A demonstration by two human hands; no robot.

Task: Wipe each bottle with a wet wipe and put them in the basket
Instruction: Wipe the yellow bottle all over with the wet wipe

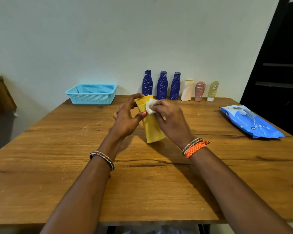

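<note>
The yellow bottle [152,125] is held over the middle of the wooden desk [57,149], tilted with its cap end away from the person, well in front of the row of bottles at the wall. The left hand [128,119] is wrapped around its upper part, thumb across the front and fingers curled behind. The right hand [169,119] is closed on a folded white wet wipe [150,106], pinching it against the bottle's shoulder just below the cap.

Behind the yellow bottle stand three dark blue bottles [162,85] with white scribbles, then to their right a white bottle [187,90], a pink tube [200,90] and an olive tube [212,90], both tubes resting on their caps and marked the same way. The light blue basket [91,98] sits to the left of the yellow bottle, near the desk's far edge; it looks almost empty, with one small dark item I cannot make out. The blue wipe pack [251,121] lies well to the right.

Likely risks: a damp plastic surface may slip in the left hand's grip, and a dropped bottle could roll back into the standing row and topple it. The wipe covers little area, so the hidden rear face may be missed unless the bottle is turned. The cap-standing tubes look easiest to knock over.
</note>
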